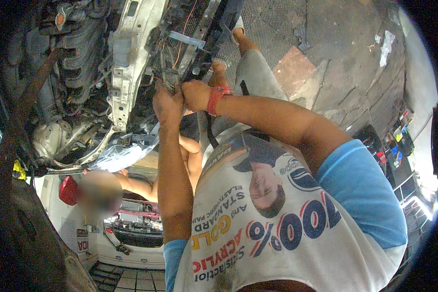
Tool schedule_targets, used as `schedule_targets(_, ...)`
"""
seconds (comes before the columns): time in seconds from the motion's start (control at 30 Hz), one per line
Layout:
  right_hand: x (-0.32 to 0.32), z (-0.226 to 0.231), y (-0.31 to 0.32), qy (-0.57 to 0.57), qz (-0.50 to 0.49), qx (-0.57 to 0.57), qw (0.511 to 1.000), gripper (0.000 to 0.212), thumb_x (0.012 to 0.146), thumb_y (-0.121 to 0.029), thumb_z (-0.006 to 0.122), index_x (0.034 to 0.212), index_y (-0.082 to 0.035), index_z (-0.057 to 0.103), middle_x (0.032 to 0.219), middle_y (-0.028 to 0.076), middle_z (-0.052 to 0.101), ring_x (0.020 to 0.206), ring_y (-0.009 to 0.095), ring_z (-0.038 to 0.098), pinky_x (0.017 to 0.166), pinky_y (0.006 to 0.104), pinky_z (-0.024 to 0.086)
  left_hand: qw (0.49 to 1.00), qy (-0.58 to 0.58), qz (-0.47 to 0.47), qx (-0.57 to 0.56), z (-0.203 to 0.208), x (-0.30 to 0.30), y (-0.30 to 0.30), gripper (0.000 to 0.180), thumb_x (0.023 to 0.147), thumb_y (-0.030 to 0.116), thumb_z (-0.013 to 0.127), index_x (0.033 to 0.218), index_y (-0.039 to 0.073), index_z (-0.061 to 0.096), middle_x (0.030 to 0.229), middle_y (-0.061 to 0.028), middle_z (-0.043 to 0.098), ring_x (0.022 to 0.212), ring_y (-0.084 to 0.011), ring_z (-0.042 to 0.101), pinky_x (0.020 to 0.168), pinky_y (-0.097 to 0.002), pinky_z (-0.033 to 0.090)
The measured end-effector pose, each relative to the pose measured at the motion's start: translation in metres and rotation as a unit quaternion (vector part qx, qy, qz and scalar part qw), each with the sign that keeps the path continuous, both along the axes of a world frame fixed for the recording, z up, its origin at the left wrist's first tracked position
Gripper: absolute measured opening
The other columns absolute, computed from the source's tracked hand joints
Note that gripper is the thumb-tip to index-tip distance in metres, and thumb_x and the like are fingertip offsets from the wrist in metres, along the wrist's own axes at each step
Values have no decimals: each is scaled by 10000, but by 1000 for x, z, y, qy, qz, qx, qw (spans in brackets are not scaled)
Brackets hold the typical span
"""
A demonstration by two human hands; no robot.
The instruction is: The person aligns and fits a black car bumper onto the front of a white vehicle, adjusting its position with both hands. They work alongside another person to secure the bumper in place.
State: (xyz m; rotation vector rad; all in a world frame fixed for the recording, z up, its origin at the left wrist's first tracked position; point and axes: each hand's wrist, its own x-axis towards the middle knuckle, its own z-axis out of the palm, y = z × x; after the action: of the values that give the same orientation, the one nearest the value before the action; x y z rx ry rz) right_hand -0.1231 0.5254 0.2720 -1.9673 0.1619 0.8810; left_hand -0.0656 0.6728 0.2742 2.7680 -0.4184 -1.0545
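Fingers curled, our left hand [168, 104] and right hand [195, 95] meet just below a small grey part [170, 76], near the orange wire's [180, 43] lower end; we cannot tell whether either grips it. We'd do well to steady with one hand, working gently. Our fingertips are hidden; the engine [80, 53] fades into shadow.

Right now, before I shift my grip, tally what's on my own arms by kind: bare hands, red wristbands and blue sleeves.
Bare hands: 2 (left hand, right hand)
Red wristband: 1, on the right wrist
Blue sleeves: 2 (left sleeve, right sleeve)
Total: 5
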Motion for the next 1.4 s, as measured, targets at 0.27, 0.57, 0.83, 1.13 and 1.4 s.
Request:
schedule_targets(0.27,2,-1,40,-5,-117,32,993,175,724,-127,715,797,32,707,753,264,690,760,435,712,681,492,589,1000,7,-7,19,4,16,22,656,891,417,714,1284,-78,536,934,-309,702,877,-469,700,749,-525,557)
schedule_targets(0.57,12,-14,78,40,-113,17,993,163,773,-136,692,884,-30,749,815,217,732,802,386,742,692,493,610,997,8,-64,-30,13,40,38,490,878,252,732,1226,-45,557,927,-282,700,891,-474,687,745,-525,546)
schedule_targets(0.83,39,-20,120,76,-205,-15,976,251,896,-134,585,1085,-22,704,863,259,724,821,408,737,707,497,607,991,64,-114,-32,12,71,54,441,902,211,699,1224,-55,559,863,-236,689,767,-401,667,671,-465,522)
schedule_targets(1.13,20,-10,50,-41,38,62,997,314,908,-285,622,1065,-22,689,912,230,726,882,420,717,760,514,574,990,-54,-52,-118,1,30,57,531,922,256,698,1317,-54,527,909,-256,686,816,-427,669,739,-468,532)
schedule_targets(1.4,-53,40,-158,-65,-23,54,996,369,994,-373,597,1124,-37,677,996,227,685,833,425,673,780,482,537,956,-218,162,-113,21,-37,-10,639,937,460,667,1359,3,519,1243,-289,617,1095,-463,604,974,-540,466)
